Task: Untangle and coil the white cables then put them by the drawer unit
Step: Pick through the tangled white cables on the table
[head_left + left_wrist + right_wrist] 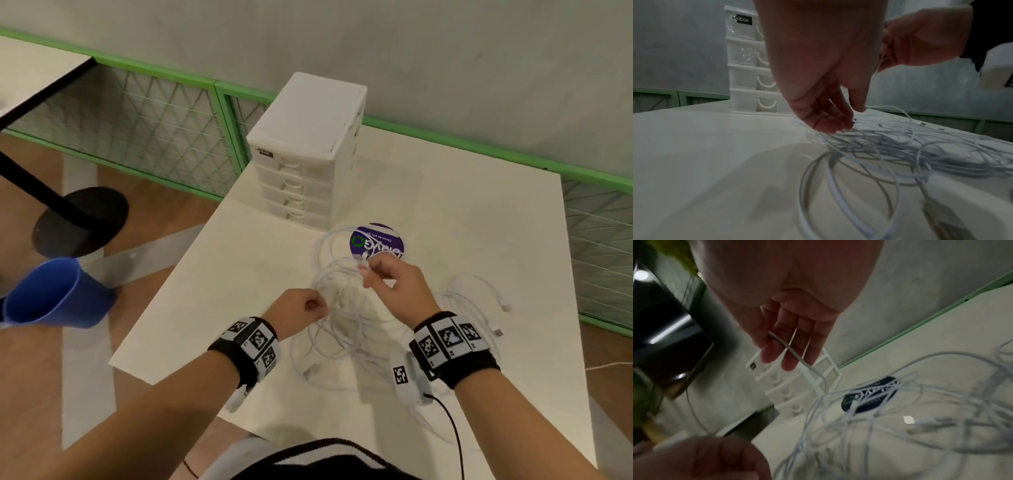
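A tangle of white cables (342, 322) lies on the white table (462, 212), in front of the white drawer unit (301, 164). My right hand (364, 272) is raised over the tangle and pinches one cable near its end. In the right wrist view that strand (795, 356) crosses the fingers of the right hand (785, 352). My left hand (320, 306) is curled at the tangle's left edge and seems to pinch a strand. In the left wrist view the left hand (838, 120) has its fingertips down among the cables (890, 146). The drawer unit (748, 68) stands behind them.
A round purple sticker (376, 240) sits on the table between the drawer unit and the cables. Loose cable ends with plugs (498, 331) trail to the right. A blue bin (51, 294) and another table's black base (82, 219) stand on the floor at left. Green mesh fencing lines the wall.
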Available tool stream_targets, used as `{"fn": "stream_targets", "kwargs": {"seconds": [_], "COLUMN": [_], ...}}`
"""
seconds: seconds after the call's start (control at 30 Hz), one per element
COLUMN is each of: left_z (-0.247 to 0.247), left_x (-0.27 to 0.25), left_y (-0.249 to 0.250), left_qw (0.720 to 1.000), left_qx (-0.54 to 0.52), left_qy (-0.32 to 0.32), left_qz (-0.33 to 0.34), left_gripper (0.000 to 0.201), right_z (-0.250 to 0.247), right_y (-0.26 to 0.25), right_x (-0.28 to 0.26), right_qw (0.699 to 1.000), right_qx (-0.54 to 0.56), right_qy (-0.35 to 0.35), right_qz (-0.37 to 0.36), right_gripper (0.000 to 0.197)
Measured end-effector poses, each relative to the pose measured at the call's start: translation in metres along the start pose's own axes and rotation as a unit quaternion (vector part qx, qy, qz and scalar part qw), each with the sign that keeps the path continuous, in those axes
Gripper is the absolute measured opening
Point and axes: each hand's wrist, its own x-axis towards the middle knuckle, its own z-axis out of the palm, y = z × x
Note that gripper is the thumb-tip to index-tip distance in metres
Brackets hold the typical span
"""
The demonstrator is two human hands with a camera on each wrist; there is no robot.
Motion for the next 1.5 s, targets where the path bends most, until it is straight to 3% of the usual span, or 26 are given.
{"fn": "stream_targets", "kwargs": {"seconds": [0.1, 0.17, 0.27, 0.33, 0.47, 0.57, 0.7, 0.83, 0.97, 1.13, 1.23, 1.37, 1.5], "left_z": [0.011, 0.019, 0.028, 0.031, 0.025, 0.016, 0.01, 0.006, 0.005, -0.011, -0.026, -0.046, -0.045], "left_x": [-0.01, -0.021, -0.035, -0.039, -0.039, -0.035, -0.028, -0.02, -0.015, -0.008, -0.004, 0.005, 0.01], "left_y": [0.005, 0.008, 0.002, -0.003, 0.006, 0.022, 0.057, 0.08, 0.085, 0.095, 0.104, 0.11, 0.121], "left_qw": [0.993, 0.97, 0.919, 0.916, 0.954, 0.978, 0.975, 0.956, 0.955, 0.956, 0.963, 0.949, 0.946], "left_qx": [0.111, 0.219, 0.346, 0.351, 0.273, 0.187, 0.128, 0.112, 0.13, 0.101, 0.034, -0.012, -0.079], "left_qy": [-0.043, -0.097, -0.184, -0.19, -0.115, -0.038, 0.052, 0.136, 0.153, 0.135, 0.18, 0.247, 0.245], "left_qz": [0.019, 0.032, 0.039, 0.037, 0.04, 0.086, 0.171, 0.234, 0.219, 0.241, 0.2, 0.197, 0.197], "left_gripper": [0.022, 0.03, 0.04, 0.036, 0.018, 0.014, 0.019, 0.017, 0.011, 0.009, 0.012, 0.013, 0.015], "right_z": [0.011, 0.014, 0.016, 0.017, 0.013, 0.012, 0.014, 0.014, 0.01, 0.007, 0.002, -0.009, -0.019], "right_y": [0.019, 0.031, 0.039, 0.043, 0.046, 0.041, 0.026, 0.015, 0.01, 0.017, 0.031, 0.048, 0.048], "right_x": [-0.015, -0.025, -0.035, -0.039, -0.046, -0.048, -0.043, -0.037, -0.039, -0.041, -0.039, -0.04, -0.037], "right_qw": [0.987, 0.97, 0.954, 0.949, 0.962, 0.978, 0.992, 0.998, 0.995, 0.992, 0.99, 0.983, 0.977], "right_qx": [-0.102, -0.169, -0.213, -0.225, -0.19, -0.171, -0.115, -0.036, 0.03, -0.02, -0.094, -0.098, -0.088], "right_qy": [-0.114, -0.161, -0.185, -0.187, -0.151, -0.1, -0.038, -0.023, -0.019, -0.062, -0.081, -0.097, -0.115], "right_qz": [0.05, 0.074, 0.105, 0.117, 0.126, 0.073, 0.031, 0.053, 0.09, 0.104, 0.066, 0.124, 0.157], "right_gripper": [0.006, 0.012, 0.02, 0.021, 0.022, 0.023, 0.022, 0.013, 0.013, 0.014, 0.024, 0.032, 0.025]}}
